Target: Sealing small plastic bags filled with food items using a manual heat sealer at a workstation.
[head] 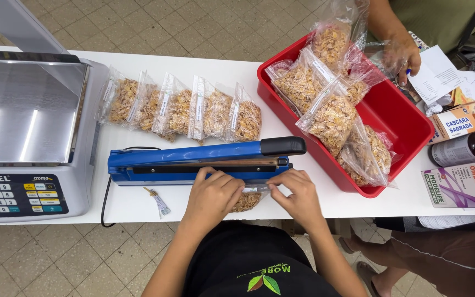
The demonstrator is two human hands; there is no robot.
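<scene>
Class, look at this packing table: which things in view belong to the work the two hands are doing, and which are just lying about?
In use: left hand and right hand holding a clear bag of flakes at the blue heat sealer; row of filled bags; red tub of bags.

Lying about: weighing scale, supplement boxes, dark bottle, papers.

The scene is bright and evenly lit, with soft light from overhead. Two pale streaks of glare lie on the steel plate of the scale [26, 113], and the clear bags right of the scale, in the red tub [408, 124], carry small glints. Shadows are faint: a thin one under the blue sealer [193, 162] just right of the scale, on the white counter [138, 203]. Focus is sharp across most of the view. Straight lines bow slightly toward the edges, as the scale's near-left corner shows.
</scene>
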